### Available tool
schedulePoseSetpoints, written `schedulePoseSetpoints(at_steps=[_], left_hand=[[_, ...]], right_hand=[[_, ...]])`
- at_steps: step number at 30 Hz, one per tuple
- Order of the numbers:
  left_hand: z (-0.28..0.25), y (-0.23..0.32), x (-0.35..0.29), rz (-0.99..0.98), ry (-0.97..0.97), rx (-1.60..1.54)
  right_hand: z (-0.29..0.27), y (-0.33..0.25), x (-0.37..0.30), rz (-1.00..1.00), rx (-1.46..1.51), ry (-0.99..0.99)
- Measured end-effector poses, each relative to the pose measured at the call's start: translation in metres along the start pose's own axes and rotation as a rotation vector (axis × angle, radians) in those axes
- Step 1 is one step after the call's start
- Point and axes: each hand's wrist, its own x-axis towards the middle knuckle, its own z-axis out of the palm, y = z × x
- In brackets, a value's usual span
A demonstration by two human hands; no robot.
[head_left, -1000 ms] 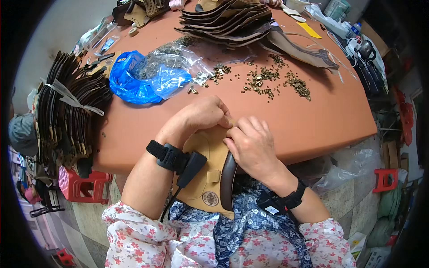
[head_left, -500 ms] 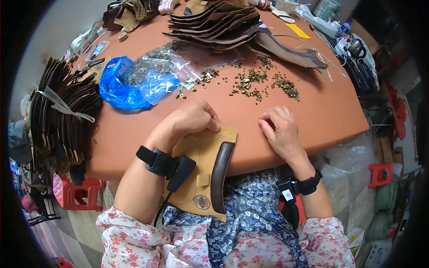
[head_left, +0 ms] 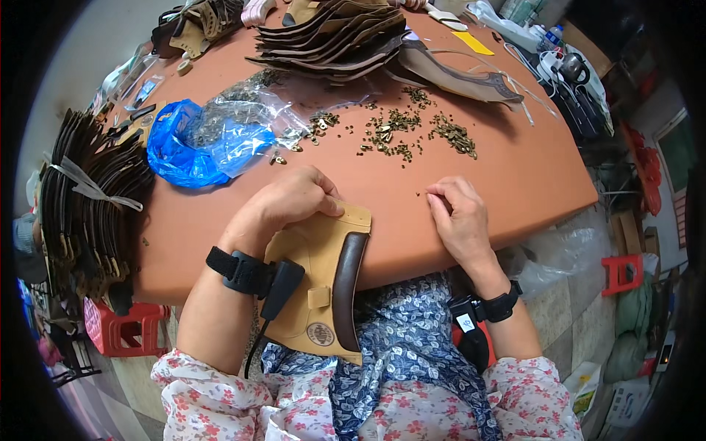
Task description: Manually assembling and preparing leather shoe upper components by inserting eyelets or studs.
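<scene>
My left hand is closed on the top edge of a tan leather boot upper. The piece hangs over the table's near edge, toward my lap. A padded dark brown band runs down its right side, with a small loop and a round stamp near the bottom. My right hand rests on the table to the right, thumb and fingers pressed together. Just left of those fingertips shows a tiny brass-coloured bit; whether they hold it or anything else is too small to make out.
Loose brass-coloured eyelets or hooks lie scattered mid-table, beside a blue plastic bag and a clear bag of small hardware. Stacked brown leather pieces stand behind; a tied bundle sits left. Red stools are below.
The whole view has shifted slightly left. A tiny brass-coloured bit now shows by my right fingertips. My left hand keeps its hold on the boot upper.
</scene>
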Motion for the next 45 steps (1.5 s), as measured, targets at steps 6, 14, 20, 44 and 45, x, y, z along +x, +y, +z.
schedulePoseSetpoints(at_steps=[6, 14, 20, 44, 45], left_hand=[[0.001, 0.007, -0.003, -0.015, 0.004, 0.008], [-0.001, -0.002, -0.002, 0.028, 0.016, 0.029], [-0.002, -0.007, 0.0, -0.012, -0.005, -0.018], [0.002, -0.019, -0.004, 0.164, 0.017, -0.059], [0.003, -0.019, -0.004, 0.176, 0.016, -0.048]], right_hand=[[0.006, -0.009, 0.0, -0.056, -0.129, -0.002], [0.009, -0.016, 0.005, -0.079, -0.265, -0.062], [0.007, -0.028, 0.004, 0.001, 0.116, -0.093], [0.039, -0.074, 0.004, -0.296, 0.153, -0.058], [0.038, -0.075, 0.004, -0.295, 0.148, -0.061]])
